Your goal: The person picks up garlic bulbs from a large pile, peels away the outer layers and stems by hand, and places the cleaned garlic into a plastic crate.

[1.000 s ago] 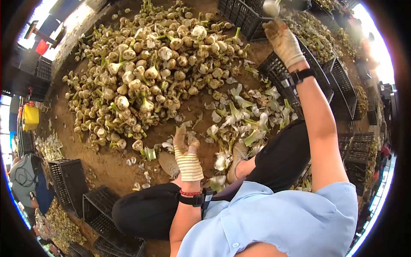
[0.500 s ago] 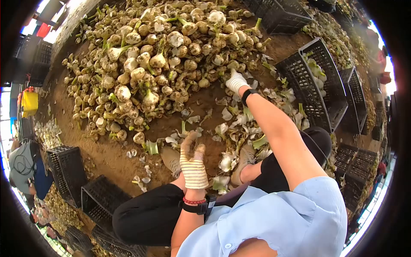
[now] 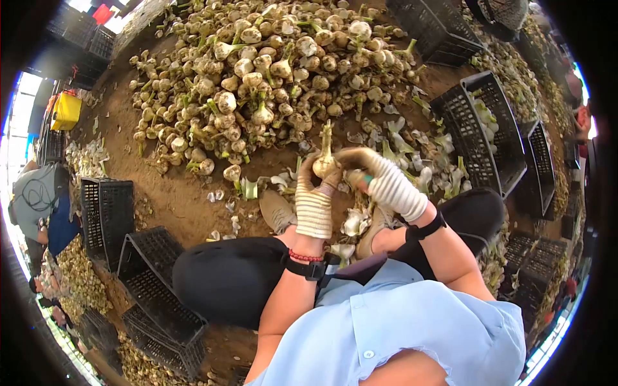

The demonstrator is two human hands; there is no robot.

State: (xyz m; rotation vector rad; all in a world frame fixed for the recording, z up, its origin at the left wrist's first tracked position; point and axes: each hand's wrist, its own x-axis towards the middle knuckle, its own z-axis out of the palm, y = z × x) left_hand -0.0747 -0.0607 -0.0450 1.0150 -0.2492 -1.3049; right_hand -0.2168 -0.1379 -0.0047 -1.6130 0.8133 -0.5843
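Note:
A garlic bulb (image 3: 324, 167) with its stalk pointing up is in my left hand (image 3: 314, 206), whose gloved fingers wrap round it from below. My right hand (image 3: 394, 185), also in a striped glove, is curled close beside the bulb, with its forefinger reaching to it. A small teal patch shows between the right thumb and fingers; what it belongs to is hidden. Beyond both hands spreads a large heap of garlic bulbs (image 3: 257, 83), many with short green stalks. Loose peeled skins (image 3: 357, 222) lie on the ground under the hands.
Black plastic crates stand at the right (image 3: 479, 128), the far right back (image 3: 434, 32) and the left (image 3: 106, 215). The nearest right crate holds pale green-white pieces. A yellow container (image 3: 65, 111) is at far left, and another person (image 3: 38, 199) sits below it.
My right hand has come back from the edge of the heap to my left hand. A garlic bulb is now in my left hand, which held nothing before. The view has shifted slightly.

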